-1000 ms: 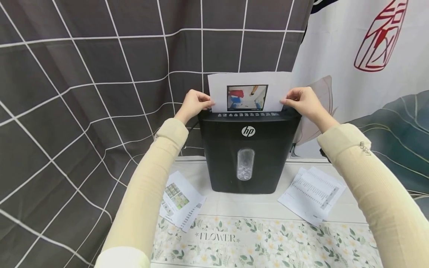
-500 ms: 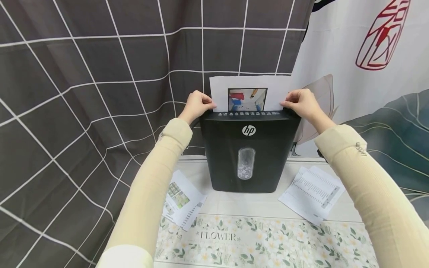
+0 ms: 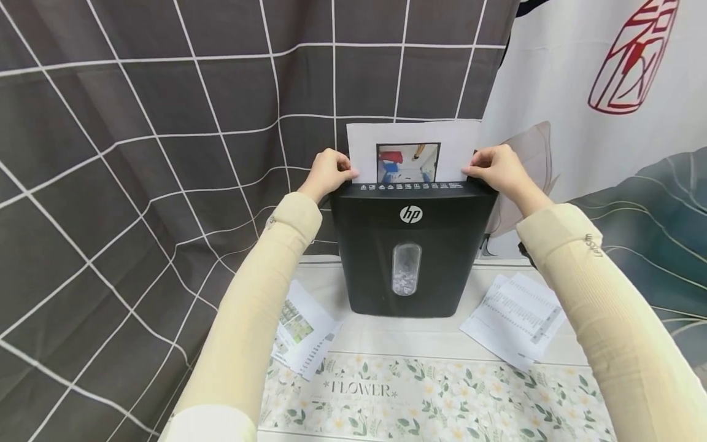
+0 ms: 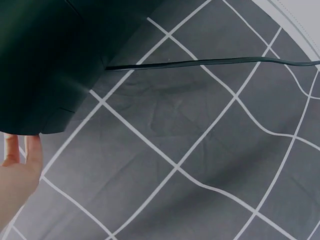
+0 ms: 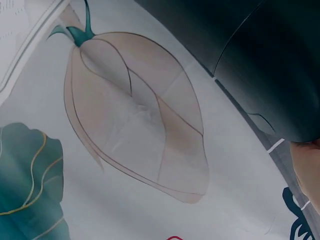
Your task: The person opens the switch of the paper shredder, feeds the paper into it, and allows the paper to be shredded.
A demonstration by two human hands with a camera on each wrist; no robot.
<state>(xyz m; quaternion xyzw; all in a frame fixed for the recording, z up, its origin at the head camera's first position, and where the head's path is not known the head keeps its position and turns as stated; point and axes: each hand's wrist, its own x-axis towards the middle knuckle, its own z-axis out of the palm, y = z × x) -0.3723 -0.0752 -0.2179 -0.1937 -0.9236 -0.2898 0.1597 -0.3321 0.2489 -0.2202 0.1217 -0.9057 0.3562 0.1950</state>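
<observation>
A white sheet of paper [image 3: 367, 144] with a printed colour picture stands upright at the top of a black HP paper shredder [image 3: 370, 252], its lower edge hidden behind the machine's top front edge. My left hand [image 3: 327, 173] pinches the sheet's left edge low down, close to the shredder's top. On the opposite edge my right hand [image 3: 497, 172] pinches the paper at about the same height. White shreds show through the shredder's clear window [image 3: 406, 270]. In both wrist views the shredder's dark body hides the fingertips and the sheet.
Printed sheets [image 3: 304, 325] lie left of the shredder, and more printed pages [image 3: 516, 319] lie to its right. A floral mat [image 3: 397, 399] covers the table's front. Behind hang a dark grid curtain [image 3: 221, 92] and a white patterned cloth [image 3: 552, 73]. A black cord [image 4: 200, 63] leaves the shredder.
The sheet dipped slightly behind the shredder's top edge, then rose a little. Both hands keep their pinch on its sides, the left shifting slightly right. The whole view drifts a little.
</observation>
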